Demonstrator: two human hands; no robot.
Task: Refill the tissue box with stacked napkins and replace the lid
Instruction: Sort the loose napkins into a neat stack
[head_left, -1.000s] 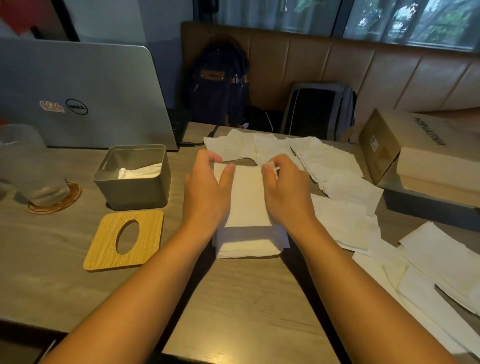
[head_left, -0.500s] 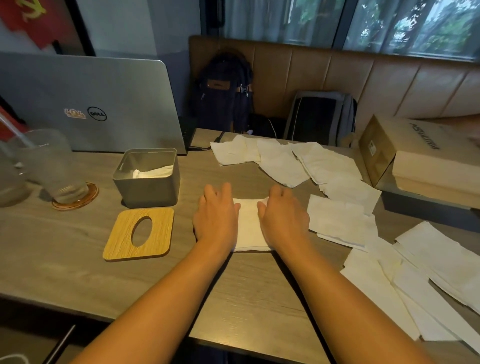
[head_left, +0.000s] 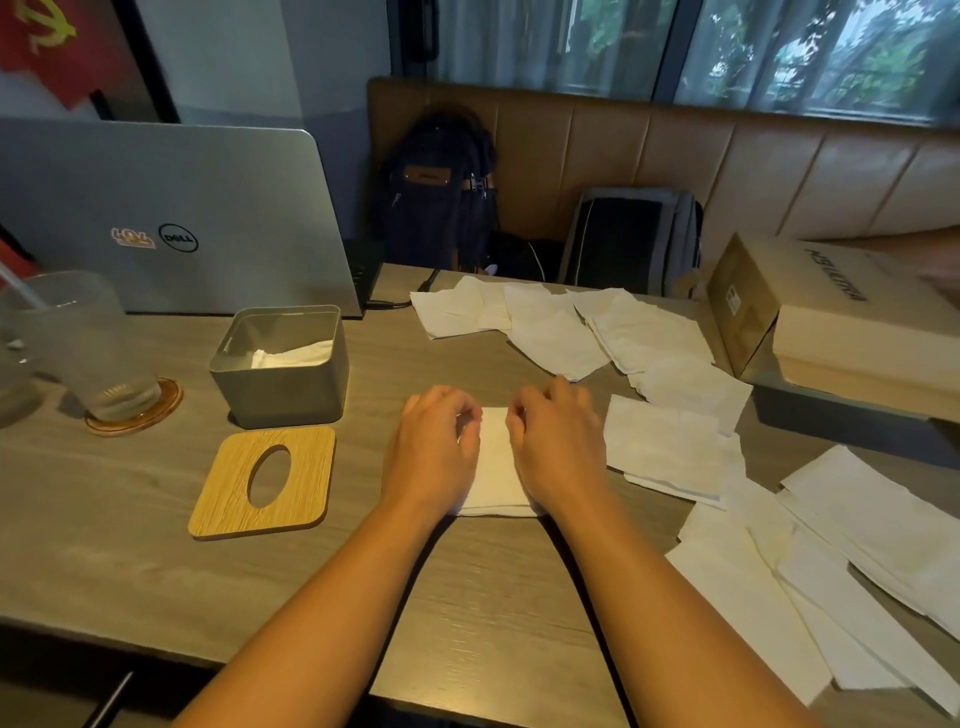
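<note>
The left grip and right grip clutch the napkin stack. Lifted unevenly, sheets may splay and snag the tissue box rim.

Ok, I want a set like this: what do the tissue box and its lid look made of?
The tissue box: matte grey, thin smooth walls, so painted metal or plastic; cannot tell which. The lid: light wood or bamboo, judging by fine straight grain; matte finish.

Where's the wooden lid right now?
Head view: the wooden lid lies flat on the table, left of centre, just nearer the person than the grey tissue box and left of the napkin stack.
</note>
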